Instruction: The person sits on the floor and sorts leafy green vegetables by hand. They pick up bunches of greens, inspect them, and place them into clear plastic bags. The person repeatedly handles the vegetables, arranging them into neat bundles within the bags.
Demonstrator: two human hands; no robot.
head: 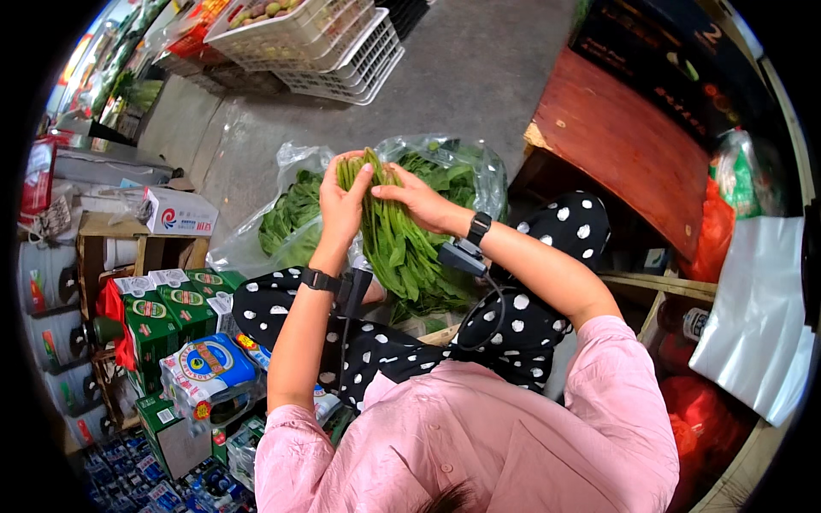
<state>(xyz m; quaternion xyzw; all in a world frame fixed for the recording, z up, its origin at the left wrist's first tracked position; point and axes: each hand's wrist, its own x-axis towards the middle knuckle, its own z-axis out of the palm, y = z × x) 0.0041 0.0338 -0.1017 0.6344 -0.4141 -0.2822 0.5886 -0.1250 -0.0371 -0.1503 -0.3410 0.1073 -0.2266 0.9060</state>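
A bunch of leafy green vegetable (391, 231) hangs between my hands, its cut stem ends up and its leaves down. My left hand (343, 199) wraps around the stems from the left, thumb across the front. From the right, my right hand (414, 195) holds the same stems near their tops, its thumb pressed on them. Behind my left wrist lies a clear plastic bag (298, 154) with more greens (292, 211). A second clear plastic bag (490, 167), also filled with greens (449, 176), lies beyond my right hand. Loose leaves (420, 308) lie below the bunch.
White plastic crates (340, 64) holding produce stand on the concrete floor (474, 58) ahead. At right is a reddish-brown wooden board (616, 141) with a chipped corner. Green beer cartons (183, 301) and a shrink-wrapped beer pack (215, 365) are stacked by my left knee.
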